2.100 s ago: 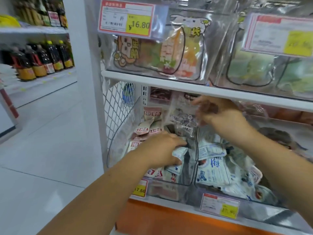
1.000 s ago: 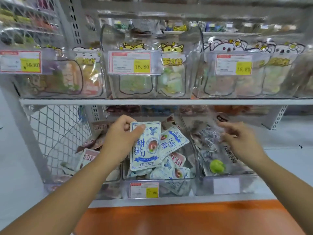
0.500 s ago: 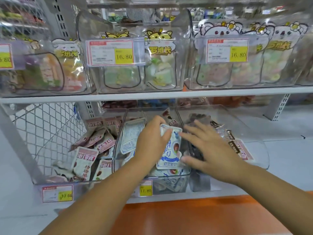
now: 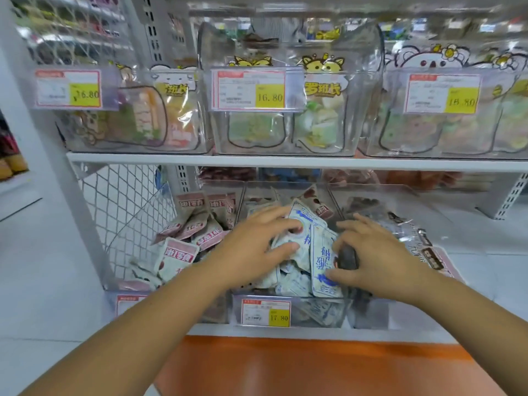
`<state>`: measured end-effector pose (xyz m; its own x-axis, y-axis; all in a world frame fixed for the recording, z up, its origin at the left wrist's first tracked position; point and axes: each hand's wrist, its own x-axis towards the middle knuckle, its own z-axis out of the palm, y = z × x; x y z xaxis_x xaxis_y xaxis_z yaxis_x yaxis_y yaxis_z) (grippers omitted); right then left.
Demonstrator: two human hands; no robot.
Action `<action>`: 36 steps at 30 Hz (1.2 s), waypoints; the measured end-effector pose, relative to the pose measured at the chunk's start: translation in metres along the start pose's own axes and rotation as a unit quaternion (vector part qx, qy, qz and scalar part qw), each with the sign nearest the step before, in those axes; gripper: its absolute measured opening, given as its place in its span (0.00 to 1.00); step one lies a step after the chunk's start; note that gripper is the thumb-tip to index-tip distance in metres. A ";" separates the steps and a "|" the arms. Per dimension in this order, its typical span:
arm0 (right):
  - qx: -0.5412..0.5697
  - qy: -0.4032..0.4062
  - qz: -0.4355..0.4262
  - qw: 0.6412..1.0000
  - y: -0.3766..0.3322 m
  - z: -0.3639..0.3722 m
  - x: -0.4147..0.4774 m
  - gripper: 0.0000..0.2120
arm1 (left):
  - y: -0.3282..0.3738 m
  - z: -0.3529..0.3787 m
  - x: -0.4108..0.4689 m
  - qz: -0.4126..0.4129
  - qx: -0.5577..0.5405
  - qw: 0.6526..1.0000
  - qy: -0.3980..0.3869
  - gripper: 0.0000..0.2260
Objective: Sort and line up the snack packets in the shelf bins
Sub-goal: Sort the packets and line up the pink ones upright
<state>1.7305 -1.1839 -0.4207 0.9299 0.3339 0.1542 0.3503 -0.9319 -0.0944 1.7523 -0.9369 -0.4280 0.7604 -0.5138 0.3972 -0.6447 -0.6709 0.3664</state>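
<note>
Left hand (image 4: 257, 244) and right hand (image 4: 383, 252), both unclenched, press the blue-white packets (image 4: 323, 261) together in the middle bin (image 4: 303, 312). Lining up seems underway; next, I'd guess, comes squaring them upright.

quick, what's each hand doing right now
left hand: open, fingers spread on the blue-white packets
right hand: curled against the upright packet, grip cannot be told
</note>
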 end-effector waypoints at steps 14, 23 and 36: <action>0.041 -0.069 -0.180 0.980 -0.147 -0.004 0.119 0.13 | -0.125 -0.062 -0.087 -0.201 0.048 0.978 -0.010 0.20; -0.130 -0.383 -0.122 0.906 -0.178 0.033 0.210 0.25 | -0.136 -0.047 -0.081 -0.223 0.024 0.974 -0.014 0.24; 0.118 -0.164 -0.176 0.963 -0.159 0.022 0.193 0.02 | -0.129 -0.054 -0.086 -0.230 -0.045 0.972 0.008 0.33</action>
<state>1.8564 -0.9682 -0.3971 0.7209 0.6861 -0.0980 0.6298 -0.7075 -0.3205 1.7659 -0.7775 -0.4636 0.9690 -0.1625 0.1863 -0.2420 -0.7776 0.5803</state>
